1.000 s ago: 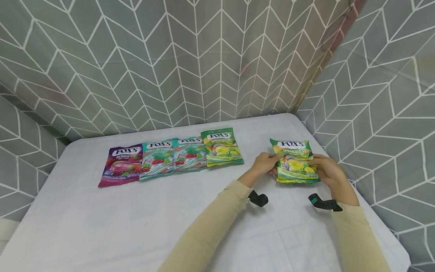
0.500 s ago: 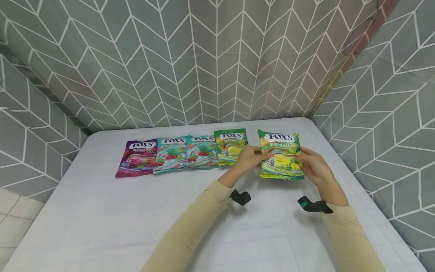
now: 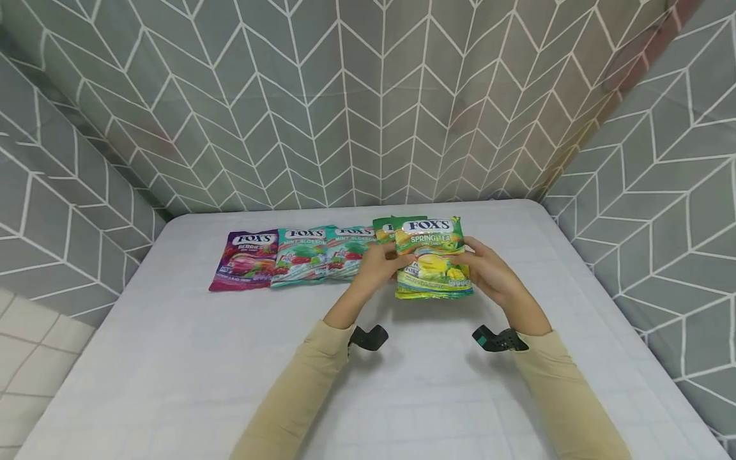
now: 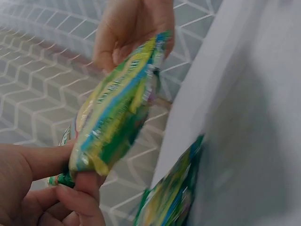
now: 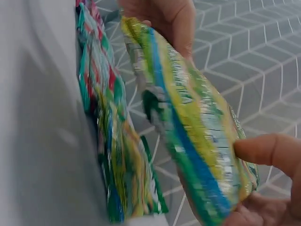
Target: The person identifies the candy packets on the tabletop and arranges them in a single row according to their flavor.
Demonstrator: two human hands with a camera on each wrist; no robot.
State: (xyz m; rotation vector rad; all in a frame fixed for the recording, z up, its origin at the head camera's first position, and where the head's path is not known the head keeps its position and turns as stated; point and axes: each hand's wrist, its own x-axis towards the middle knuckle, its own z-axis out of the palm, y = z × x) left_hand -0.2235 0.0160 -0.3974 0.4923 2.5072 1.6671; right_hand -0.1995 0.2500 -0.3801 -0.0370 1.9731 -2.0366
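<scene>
Both hands hold a green and yellow Spring Tea candy bag raised above the table, one at each side edge. On its left edge the left hand pinches with the thumb in front and fingers behind, as the left wrist view shows on the bag. The right hand pinches the right edge; its thumb lies on the front in the right wrist view. Behind the raised bag, a second Spring Tea bag lies on the table, mostly covered in the head view; the right wrist view shows more of that lying bag.
Left of the hands lie two teal Mint Blossom bags, overlapping, and a purple Berries bag at the row's left end. A white cloth covers the table. Patterned grey curtains stand behind and at the sides.
Both hands have carried the Spring Tea bag leftward and up off the table, from the right side to in front of the lying Spring Tea bag. The head view has shifted too.
</scene>
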